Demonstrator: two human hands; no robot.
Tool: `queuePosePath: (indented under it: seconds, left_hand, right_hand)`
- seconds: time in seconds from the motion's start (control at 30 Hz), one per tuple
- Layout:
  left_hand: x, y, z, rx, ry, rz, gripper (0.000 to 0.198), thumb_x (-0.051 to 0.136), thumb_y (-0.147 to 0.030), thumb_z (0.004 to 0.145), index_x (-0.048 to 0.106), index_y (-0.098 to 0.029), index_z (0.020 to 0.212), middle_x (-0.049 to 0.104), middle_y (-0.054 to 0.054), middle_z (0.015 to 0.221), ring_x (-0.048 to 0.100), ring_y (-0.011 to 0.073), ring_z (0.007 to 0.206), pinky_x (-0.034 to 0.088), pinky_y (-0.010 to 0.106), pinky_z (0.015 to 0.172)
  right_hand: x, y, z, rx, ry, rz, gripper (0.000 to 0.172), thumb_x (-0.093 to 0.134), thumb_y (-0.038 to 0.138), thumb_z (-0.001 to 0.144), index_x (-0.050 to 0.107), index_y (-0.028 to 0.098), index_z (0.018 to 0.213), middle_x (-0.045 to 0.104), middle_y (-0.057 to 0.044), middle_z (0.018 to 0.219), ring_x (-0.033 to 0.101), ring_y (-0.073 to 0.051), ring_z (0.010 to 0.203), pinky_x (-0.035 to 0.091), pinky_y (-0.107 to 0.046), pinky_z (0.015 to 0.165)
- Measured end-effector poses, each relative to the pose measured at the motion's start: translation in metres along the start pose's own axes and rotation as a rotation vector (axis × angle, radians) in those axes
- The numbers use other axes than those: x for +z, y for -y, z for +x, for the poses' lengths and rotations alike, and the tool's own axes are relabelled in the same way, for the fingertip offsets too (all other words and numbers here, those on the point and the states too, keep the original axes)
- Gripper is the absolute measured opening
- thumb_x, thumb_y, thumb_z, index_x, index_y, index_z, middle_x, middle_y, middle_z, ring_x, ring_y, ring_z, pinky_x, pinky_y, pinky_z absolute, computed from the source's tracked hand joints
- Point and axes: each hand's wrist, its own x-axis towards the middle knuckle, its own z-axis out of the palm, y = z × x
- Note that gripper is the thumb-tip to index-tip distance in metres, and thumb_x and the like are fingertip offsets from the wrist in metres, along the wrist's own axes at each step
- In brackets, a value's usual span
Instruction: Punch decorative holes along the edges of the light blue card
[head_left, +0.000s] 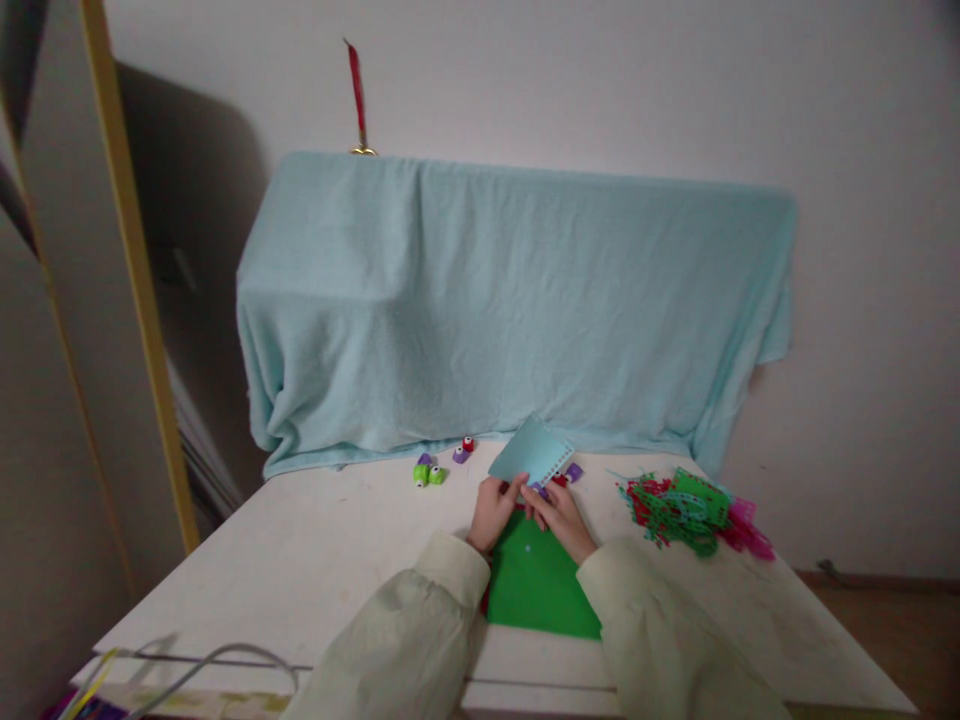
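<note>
Your left hand [493,512] and right hand [561,518] each pinch the paper [529,452] at its near edge, above the green sheet [536,590].

Head camera looks forward and down across the table [300,560].

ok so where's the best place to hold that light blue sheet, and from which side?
Probably its plain lower edge, coming from the near side. The light blue sheet is raised off the table and tilted away. Its right edge carries a punched row that could tear. The left hand and right hand both grip it at that lower edge.
</note>
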Motion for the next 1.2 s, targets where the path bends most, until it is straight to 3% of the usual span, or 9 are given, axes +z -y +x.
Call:
queuePosePath:
  seconds: [0.3, 0.63, 0.9, 1.1, 1.2]
  left_hand:
    - [0.002, 0.001, -0.001, -0.042, 0.014, -0.017, 0.049, 0.047, -0.053, 0.086, 0.058, -0.013, 0.059, 0.052, 0.0, 0.049, 0.045, 0.0119, 0.05, 0.031, 0.022, 0.051]
    - [-0.005, 0.008, 0.003, -0.124, -0.228, -0.1, 0.05, 0.051, -0.057, 0.082, 0.058, -0.013, 0.061, 0.051, 0.0, 0.05, 0.045, 0.0115, 0.05, 0.031, 0.022, 0.05]
    - [-0.003, 0.021, 0.007, -0.18, -0.267, -0.269, 0.051, 0.051, -0.059, 0.082, 0.052, -0.015, 0.055, 0.048, -0.002, 0.045, 0.045, 0.0115, 0.044, 0.032, 0.023, 0.047]
    - [-0.002, 0.021, 0.006, -0.185, -0.271, -0.247, 0.05, 0.052, -0.058, 0.082, 0.052, -0.015, 0.057, 0.048, -0.002, 0.046, 0.046, 0.0114, 0.045, 0.032, 0.023, 0.047]
    - [-0.002, 0.02, 0.006, -0.181, -0.26, -0.235, 0.049, 0.052, -0.057, 0.083, 0.052, -0.015, 0.058, 0.048, -0.002, 0.047, 0.046, 0.0114, 0.047, 0.031, 0.023, 0.048]
  right_hand:
    - [-0.001, -0.001, 0.001, 0.014, -0.022, -0.018, 0.038, 0.064, 0.056, 0.074, 0.056, 0.019, 0.074, 0.06, 0.001, 0.059, 0.048, -0.012, 0.043, 0.034, -0.023, 0.039]
    - [0.003, 0.002, 0.001, 0.058, 0.129, 0.022, 0.036, 0.062, 0.054, 0.077, 0.058, 0.018, 0.08, 0.064, 0.0, 0.062, 0.05, -0.01, 0.041, 0.035, -0.022, 0.04]
    - [0.003, 0.004, 0.003, 0.138, 0.154, 0.136, 0.037, 0.057, 0.054, 0.082, 0.058, 0.017, 0.078, 0.064, 0.0, 0.057, 0.05, -0.01, 0.039, 0.033, -0.022, 0.04]
    - [-0.014, 0.006, 0.012, 0.272, -0.039, 0.487, 0.05, 0.047, 0.061, 0.085, 0.063, 0.013, 0.081, 0.068, -0.008, 0.069, 0.052, -0.01, 0.045, 0.038, -0.022, 0.044]
    - [-0.027, 0.004, 0.017, 0.323, -0.125, 0.534, 0.052, 0.046, 0.064, 0.083, 0.062, 0.014, 0.079, 0.069, -0.01, 0.071, 0.053, -0.011, 0.047, 0.04, -0.022, 0.045]
